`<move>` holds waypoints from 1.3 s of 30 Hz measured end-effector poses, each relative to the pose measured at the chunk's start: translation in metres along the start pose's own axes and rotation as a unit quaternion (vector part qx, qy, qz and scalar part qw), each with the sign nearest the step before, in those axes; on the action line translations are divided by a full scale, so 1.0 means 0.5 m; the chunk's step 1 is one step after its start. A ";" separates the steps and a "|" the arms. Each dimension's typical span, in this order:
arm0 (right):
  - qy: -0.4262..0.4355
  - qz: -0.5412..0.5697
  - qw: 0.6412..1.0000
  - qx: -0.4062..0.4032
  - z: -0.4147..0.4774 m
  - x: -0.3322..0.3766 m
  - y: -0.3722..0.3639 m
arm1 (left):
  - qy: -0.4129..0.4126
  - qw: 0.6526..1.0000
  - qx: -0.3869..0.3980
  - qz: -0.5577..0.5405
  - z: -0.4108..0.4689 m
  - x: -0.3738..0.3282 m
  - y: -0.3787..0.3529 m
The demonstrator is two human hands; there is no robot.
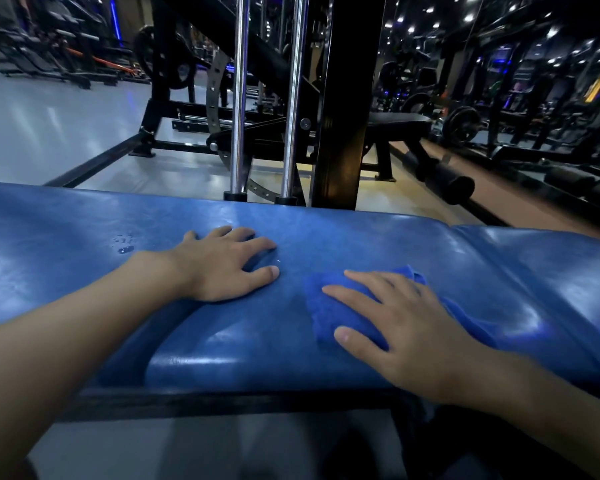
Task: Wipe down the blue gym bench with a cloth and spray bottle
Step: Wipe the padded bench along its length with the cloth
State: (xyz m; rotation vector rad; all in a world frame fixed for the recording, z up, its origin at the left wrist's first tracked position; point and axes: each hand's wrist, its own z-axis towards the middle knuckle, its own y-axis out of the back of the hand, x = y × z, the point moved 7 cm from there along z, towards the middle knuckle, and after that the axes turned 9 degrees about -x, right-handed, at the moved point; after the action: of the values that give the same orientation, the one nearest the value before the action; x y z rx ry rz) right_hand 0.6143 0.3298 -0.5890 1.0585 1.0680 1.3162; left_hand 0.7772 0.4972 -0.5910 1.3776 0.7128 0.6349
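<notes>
Folded blue terry cloth point(329, 306) under flat right hand point(406, 327) | left hand point(222, 265) flat, empty, on padded blue vinyl bench point(361, 237) beside it

Glossy blue vinyl bench point(361, 237); fuzzy terry cloth point(333, 306); polished chrome rods point(238, 98).

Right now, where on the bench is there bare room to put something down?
Bare: the bench left of the droplets, and the pad right of the cloth. Crowded in the middle: left hand flat there, right hand on the cloth.
</notes>
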 end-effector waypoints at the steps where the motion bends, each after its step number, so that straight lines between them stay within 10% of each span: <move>1: 0.009 -0.011 1.000 0.012 -0.015 0.004 0.004 | 0.000 1.000 -0.002 0.001 -0.004 0.001 0.001; 23: -0.102 0.047 0.994 -0.020 0.454 -0.093 -0.089 | 0.003 0.999 0.011 0.048 -0.015 0.047 -0.006; 39: 0.043 0.012 0.999 0.003 0.023 0.061 -0.005 | 0.024 1.000 -0.015 0.001 -0.032 0.083 0.002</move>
State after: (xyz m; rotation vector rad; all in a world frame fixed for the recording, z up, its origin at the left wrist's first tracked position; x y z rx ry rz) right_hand 0.6257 0.3605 -0.5887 1.0297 1.1280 1.3884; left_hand 0.7914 0.5394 -0.5942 1.3395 0.7366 0.6798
